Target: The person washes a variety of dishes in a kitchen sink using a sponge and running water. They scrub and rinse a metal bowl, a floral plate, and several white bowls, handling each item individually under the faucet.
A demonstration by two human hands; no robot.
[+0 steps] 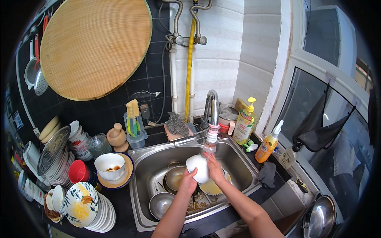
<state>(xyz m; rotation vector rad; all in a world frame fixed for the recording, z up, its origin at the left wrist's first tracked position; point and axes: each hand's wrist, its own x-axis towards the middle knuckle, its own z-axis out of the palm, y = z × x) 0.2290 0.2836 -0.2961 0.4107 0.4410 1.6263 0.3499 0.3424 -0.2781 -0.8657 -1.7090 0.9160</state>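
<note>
A white bowl (198, 168) is tilted under the faucet (212, 119), its outside towards me. My left hand (188, 181) grips its lower left rim. My right hand (213, 168) lies against its right side with fingers up near the faucet outlet; whether it grips the bowl or only rubs it is hard to tell. Below, in the stainless steel sink (143, 190), lie a metal bowl (160, 204), a metal pan (175, 178) and a plate with yellowish residue (212, 188). Brown food scraps (198, 205) cover part of the sink's bottom.
Left of the sink stand a white bowl with brown residue (109, 166), a red cup (78, 171) and a stack of plates (104, 214). A wire rack (190, 135) holds steel wool (178, 123). To the right are a pump bottle (245, 125), an orange spray bottle (265, 147) and a grey cloth (267, 175).
</note>
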